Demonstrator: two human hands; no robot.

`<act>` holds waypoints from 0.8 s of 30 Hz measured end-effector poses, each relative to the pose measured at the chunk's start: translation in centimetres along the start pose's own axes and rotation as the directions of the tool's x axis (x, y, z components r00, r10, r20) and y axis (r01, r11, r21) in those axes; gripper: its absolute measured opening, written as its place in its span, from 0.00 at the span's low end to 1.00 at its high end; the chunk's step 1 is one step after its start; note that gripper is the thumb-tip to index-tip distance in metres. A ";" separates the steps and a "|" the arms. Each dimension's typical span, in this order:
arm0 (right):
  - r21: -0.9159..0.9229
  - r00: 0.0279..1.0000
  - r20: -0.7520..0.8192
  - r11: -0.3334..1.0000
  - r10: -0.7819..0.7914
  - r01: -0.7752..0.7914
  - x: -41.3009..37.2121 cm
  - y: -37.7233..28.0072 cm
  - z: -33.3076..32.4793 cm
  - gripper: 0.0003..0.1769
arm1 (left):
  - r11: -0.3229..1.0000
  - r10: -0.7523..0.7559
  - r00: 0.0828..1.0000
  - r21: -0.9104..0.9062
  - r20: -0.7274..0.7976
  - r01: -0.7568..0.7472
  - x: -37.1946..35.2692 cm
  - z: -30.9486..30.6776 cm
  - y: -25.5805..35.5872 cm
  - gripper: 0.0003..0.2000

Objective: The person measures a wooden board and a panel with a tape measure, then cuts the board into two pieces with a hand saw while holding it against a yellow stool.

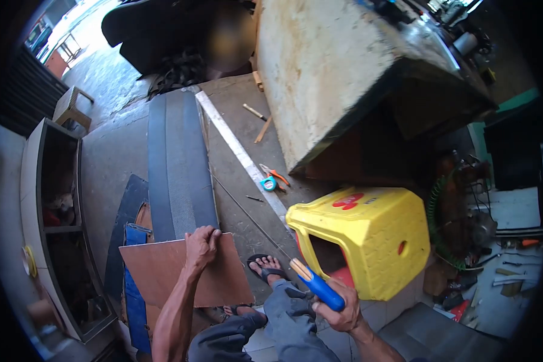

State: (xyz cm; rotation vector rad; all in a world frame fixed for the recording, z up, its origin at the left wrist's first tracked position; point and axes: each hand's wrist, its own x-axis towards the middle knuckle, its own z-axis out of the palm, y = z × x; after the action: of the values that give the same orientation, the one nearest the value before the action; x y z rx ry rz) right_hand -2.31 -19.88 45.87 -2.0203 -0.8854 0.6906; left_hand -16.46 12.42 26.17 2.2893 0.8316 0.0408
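Observation:
A thin reddish-brown board (157,271) lies slantwise at the lower left. My left hand (202,246) is closed on its upper edge, by the near end of a long dark grey padded panel (178,163). At the lower right my right hand (339,304) is wrapped round the blue handle of a tool (323,289). A long thin rod or blade reaches from the tool up and left, over the floor towards the panel's edge. Beside my right hand a yellow plastic stool (383,238) rests on its side.
A pale straight strip (235,142) lies on the floor, with a teal tape measure (268,183) and orange-handled pliers (276,175) beside it. A large worn block-like table (326,72) stands at upper right, an open cabinet (63,229) at left. My sandalled feet are below.

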 end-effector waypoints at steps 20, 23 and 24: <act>0.507 0.549 -0.485 0.730 0.681 -0.458 -31.4 1.2 -29.7 0.15 | 0.870 0.475 0.861 0.048 0.185 -0.490 0.3 20.7 54.5 0.11; -0.373 0.848 -0.528 0.912 -0.056 -0.172 -33.4 5.4 -29.7 0.23 | 0.871 0.483 0.873 0.064 0.059 -0.487 0.1 22.7 54.7 0.12; -0.362 0.851 -0.523 0.915 -0.042 -0.177 -35.0 6.7 -28.7 0.23 | 0.870 0.490 0.872 0.061 0.000 -0.489 0.4 22.8 54.7 0.12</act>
State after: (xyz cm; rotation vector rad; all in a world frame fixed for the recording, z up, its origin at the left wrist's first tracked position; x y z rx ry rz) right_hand -0.53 -63.14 60.78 -2.4406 -0.6559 -0.0422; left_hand 19.84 -31.46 42.62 2.5040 0.2381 0.2655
